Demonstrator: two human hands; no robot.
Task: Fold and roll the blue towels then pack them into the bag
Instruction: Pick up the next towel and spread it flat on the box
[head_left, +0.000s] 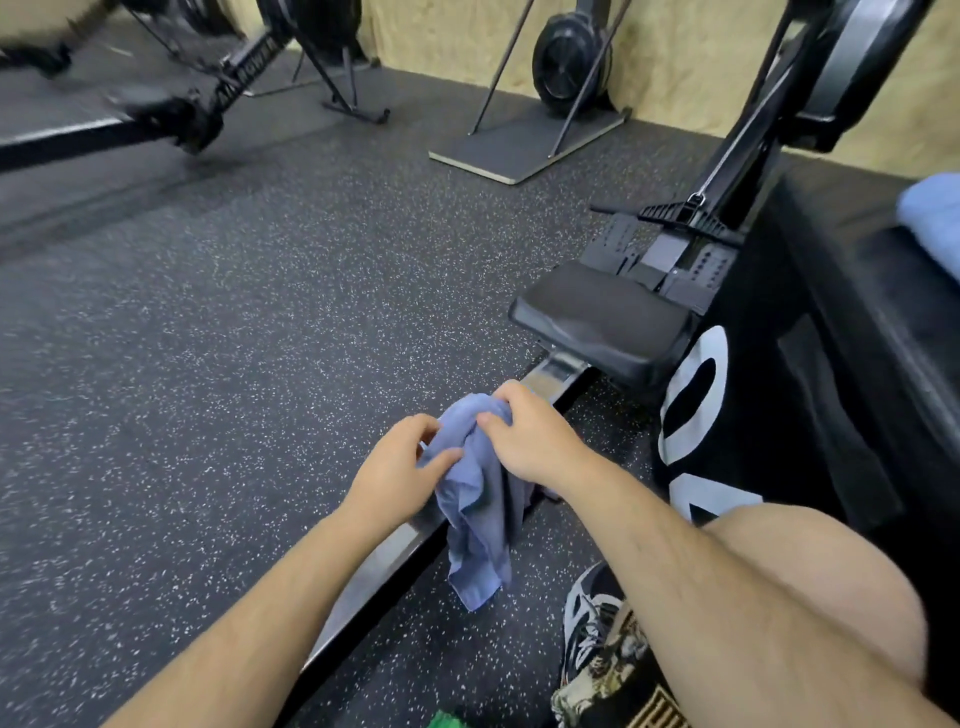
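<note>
Over the rail (374, 566), both hands clamp a crumpled blue towel (480, 499): the left hand (397, 467) pinches its side, the right hand (530, 436) grips the bunched top. It hangs lengthwise, loose end pointing down at the floor (208, 364). A black box (779, 374) at right bears a large white "O"; the mark below is cut off by a knee (810, 587). A second towel (932, 223) atop the box is cropped by the frame.

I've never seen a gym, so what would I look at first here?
Probably the crumpled blue towel in the middle, gripped by the left hand and the right hand and hanging over the speckled floor. Next comes the black rowing seat just up and right of it, then a second towel on the black box at the far right edge.
</note>
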